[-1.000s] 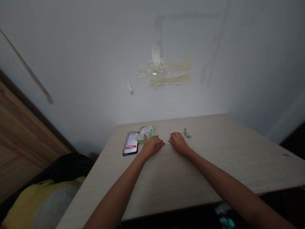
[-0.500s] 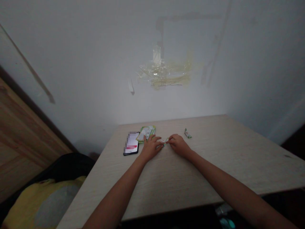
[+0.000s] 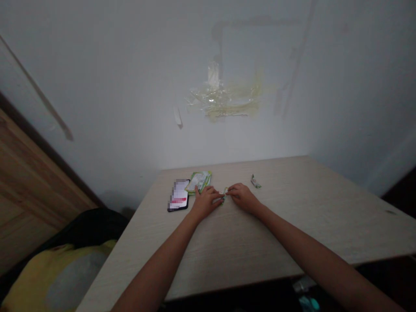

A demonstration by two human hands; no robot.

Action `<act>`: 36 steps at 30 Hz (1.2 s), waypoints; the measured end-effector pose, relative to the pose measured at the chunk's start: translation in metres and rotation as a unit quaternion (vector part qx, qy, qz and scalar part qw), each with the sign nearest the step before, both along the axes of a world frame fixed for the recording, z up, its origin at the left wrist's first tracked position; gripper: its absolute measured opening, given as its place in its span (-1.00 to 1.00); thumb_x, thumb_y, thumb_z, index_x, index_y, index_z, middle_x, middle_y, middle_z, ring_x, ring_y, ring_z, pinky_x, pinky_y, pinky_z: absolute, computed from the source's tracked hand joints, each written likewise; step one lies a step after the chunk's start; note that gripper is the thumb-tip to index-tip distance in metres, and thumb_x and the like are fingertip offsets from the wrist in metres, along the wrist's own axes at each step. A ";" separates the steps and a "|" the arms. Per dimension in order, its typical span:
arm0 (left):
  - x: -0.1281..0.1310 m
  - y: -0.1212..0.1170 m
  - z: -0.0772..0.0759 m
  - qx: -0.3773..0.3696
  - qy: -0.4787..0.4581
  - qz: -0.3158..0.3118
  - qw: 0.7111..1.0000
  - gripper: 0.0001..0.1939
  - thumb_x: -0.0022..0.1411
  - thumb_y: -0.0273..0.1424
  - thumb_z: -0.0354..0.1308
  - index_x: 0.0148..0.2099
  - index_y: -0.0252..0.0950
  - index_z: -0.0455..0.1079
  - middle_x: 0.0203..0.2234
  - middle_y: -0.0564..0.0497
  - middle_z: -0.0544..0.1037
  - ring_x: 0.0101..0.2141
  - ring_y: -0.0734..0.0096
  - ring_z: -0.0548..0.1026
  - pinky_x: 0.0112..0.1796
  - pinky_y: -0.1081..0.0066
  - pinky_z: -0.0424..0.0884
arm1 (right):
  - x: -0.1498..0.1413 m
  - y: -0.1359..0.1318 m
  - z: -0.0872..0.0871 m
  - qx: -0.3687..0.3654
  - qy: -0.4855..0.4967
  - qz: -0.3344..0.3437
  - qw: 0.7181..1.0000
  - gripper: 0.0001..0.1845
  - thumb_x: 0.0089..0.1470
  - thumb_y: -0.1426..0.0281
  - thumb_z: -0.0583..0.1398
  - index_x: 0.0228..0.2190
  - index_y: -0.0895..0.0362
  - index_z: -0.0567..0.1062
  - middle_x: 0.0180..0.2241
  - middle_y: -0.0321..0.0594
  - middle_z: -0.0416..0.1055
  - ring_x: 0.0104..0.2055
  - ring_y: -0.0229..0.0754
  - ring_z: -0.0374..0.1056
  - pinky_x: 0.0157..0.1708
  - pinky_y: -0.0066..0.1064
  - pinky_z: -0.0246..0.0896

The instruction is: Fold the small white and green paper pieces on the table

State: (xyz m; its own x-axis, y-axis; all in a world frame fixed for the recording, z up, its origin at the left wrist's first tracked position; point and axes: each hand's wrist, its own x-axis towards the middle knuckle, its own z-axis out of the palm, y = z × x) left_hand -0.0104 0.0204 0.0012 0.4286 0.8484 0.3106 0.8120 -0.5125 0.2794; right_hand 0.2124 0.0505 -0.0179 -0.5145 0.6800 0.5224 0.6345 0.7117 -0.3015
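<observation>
Between my two hands, just above the table (image 3: 227, 247), is a small strip of green-and-white wrapper (image 3: 225, 190), mostly covered by fingers. My left hand (image 3: 205, 203) pinches its left end, with a scrap of green showing under the fingertips. At the other end, the thumb and fingers of my right hand (image 3: 243, 197) are closed on it. Several flat green-and-white packets (image 3: 199, 180) lie in a pile just behind my left hand. A folded piece of similar wrapper (image 3: 255, 181) rests behind and to the right of my right hand.
A phone (image 3: 178, 196) with a lit screen lies left of the packets. The wall (image 3: 136, 104) stands at the table's far edge, with peeling tape (image 3: 224, 97) on it. A yellow-and-grey cushion-like thing (image 3: 65, 275) is at lower left, beside a wooden panel (image 3: 29, 186).
The fingers of both hands have shifted slightly, and the strip between them sits at a different angle. The phone, packets and folded piece lie as before.
</observation>
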 end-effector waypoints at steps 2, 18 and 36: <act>0.000 -0.001 0.001 0.007 -0.003 -0.001 1.000 -0.75 0.27 -0.17 0.16 0.00 0.12 0.48 -0.07 0.08 0.54 0.13 0.16 0.29 0.14 -0.42 -0.51 | 0.000 0.000 0.000 -0.002 0.007 0.004 1.000 -0.68 0.07 0.56 0.17 -0.18 0.06 0.62 -0.13 -0.14 0.54 -0.05 -0.11 0.38 0.03 -0.22 0.22; 0.006 -0.009 0.009 0.011 0.009 0.042 0.999 -0.76 0.24 -0.12 0.16 -0.05 0.09 0.52 -0.15 0.05 0.54 0.08 0.14 0.31 0.16 -0.37 -0.51 | 0.002 -0.010 0.010 -0.037 0.057 0.033 0.997 -0.70 0.14 0.54 0.11 -0.18 0.08 0.58 -0.18 -0.14 0.55 -0.08 -0.17 0.42 0.02 -0.26 0.25; 0.006 -0.008 0.006 0.015 0.010 0.037 0.999 -0.78 0.25 -0.16 0.16 -0.07 0.07 0.52 -0.10 0.05 0.54 0.13 0.11 0.29 0.15 -0.38 -0.53 | -0.003 -0.018 0.018 -0.043 0.009 -0.004 0.999 -0.80 0.14 0.55 0.11 -0.22 0.13 0.47 -0.19 -0.16 0.49 -0.08 -0.15 0.37 -0.01 -0.31 0.18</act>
State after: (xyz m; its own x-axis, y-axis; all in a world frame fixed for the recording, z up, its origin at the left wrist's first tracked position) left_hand -0.0045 0.0126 0.0071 0.3710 0.8684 0.3290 0.8531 -0.4587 0.2486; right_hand 0.2093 0.0327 -0.0002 -0.4994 0.7266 0.4719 0.6337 0.6778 -0.3729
